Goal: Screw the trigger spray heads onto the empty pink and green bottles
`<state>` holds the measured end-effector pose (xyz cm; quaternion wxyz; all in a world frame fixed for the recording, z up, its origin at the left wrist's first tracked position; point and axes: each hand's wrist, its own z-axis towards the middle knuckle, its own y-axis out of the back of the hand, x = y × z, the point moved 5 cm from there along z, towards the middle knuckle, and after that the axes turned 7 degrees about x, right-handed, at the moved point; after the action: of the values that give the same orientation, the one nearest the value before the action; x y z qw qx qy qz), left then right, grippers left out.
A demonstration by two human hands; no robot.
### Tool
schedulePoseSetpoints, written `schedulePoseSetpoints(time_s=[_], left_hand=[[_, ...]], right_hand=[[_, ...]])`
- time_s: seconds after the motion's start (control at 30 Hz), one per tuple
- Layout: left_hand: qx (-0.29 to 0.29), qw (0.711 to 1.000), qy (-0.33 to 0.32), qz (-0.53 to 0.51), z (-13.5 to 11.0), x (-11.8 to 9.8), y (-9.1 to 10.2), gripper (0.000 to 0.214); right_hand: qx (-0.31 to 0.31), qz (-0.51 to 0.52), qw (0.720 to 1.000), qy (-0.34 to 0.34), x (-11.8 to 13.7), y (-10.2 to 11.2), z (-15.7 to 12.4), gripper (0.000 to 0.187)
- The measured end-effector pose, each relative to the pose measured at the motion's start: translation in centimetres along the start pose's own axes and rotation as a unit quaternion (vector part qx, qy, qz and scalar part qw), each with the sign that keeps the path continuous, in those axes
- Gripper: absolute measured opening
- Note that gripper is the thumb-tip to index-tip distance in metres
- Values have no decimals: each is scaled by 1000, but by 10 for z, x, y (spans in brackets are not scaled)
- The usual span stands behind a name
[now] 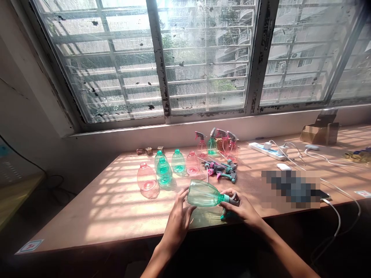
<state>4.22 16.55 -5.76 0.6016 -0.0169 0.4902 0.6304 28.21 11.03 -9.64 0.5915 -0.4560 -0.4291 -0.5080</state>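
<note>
A green see-through spray bottle (203,194) lies sideways in the air above the table's front edge. Its base rests in my left hand (180,216), fingers and thumb curved around the end. At the neck, my right hand (245,208) grips the grey and green spray head (231,199), partly covering it. Just beyond my hands is a pile of loose spray heads (222,170) in grey, pink and green. Left of the pile stand open bottles without heads, among them a pink bottle (146,179), a green bottle (164,172) and another pink bottle (192,164).
Several bottles with heads fitted (212,143) stand by the wall under the window. A white power strip (266,150) with cables lies at the right, near a blurred-out device (292,189). Small brown blocks (148,151) sit at the back edge.
</note>
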Motion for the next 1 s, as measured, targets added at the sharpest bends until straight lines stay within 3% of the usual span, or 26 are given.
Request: schedulePoseSetpoints(time_s=[0.37,0.5,0.67,0.9,1.0], left_hand=[[6,999,-12,-31,1,-8,4,56],[2,999,7,-43,2,-3,4,37],[-8,1000,-23,9,1,2,0,43],[13,999,0,44,-2,0,-1,55],[13,999,20,37,-2,1,1,44]], right_hand=[[11,4,1000,-5,5,-3,-1,41],[3,17,1000,-9,6,-5,-2,44],[-10,37,999,-14,8,-3,-3,44],[-19,37,999,-17,11,-2,-4,46],[-9,25,1000,-12,12,-3,-5,46]])
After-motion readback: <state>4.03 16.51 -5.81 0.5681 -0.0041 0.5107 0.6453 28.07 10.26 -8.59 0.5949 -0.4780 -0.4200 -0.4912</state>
